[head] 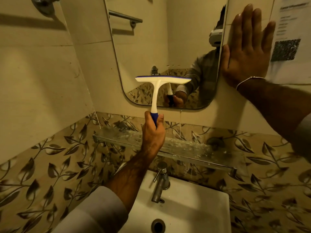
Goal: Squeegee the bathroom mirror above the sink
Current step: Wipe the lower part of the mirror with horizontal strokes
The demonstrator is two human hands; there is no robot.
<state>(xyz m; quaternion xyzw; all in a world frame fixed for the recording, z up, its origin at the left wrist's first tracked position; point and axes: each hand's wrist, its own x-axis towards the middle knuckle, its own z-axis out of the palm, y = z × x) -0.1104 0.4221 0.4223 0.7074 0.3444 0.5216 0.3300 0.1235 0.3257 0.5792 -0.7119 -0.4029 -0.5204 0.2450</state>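
Single head view: looks forward and down from close range, mirror (168,52) ahead at top, sink (193,207) directly below at bottom edge.

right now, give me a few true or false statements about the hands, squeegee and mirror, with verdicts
1. The left hand grips the squeegee by its blue handle end. True.
2. The right hand is curled around the tap. False: it is open and flat against the wall beside the mirror, at its right edge.
3. The squeegee blade sits across the lower part of the mirror. True.
4. The blade is vertical. False: it lies roughly level, with the handle pointing down.
5. A glass shelf runs between mirror and sink. True.
6. A towel hangs over the sink. False: none is there.
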